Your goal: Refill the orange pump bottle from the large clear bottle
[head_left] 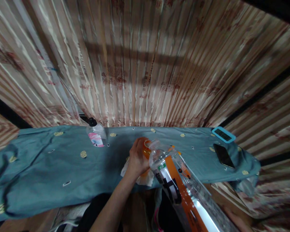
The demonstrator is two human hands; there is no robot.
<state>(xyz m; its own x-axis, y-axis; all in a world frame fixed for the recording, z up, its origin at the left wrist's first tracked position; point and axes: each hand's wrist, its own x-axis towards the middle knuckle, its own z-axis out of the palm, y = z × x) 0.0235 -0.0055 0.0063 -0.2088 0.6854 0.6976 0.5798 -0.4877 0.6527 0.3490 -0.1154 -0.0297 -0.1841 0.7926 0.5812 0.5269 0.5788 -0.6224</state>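
Orange cup (pixel 146 149) sat at frame centre, gripped around its side by the left hand (pixel 137 159) over a white cloth (pixel 140 177); the clear bottle (pixel 181 187) slanted from lower right up to the cup's rim, mouth just beside it; the right hand (pixel 234 220) held its base, grip mostly hidden.

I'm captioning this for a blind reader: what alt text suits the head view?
A left hand grips an orange cup on a blue-clothed table while the right hand tilts a large clear bottle toward it. A pump bottle and phone lie nearby.
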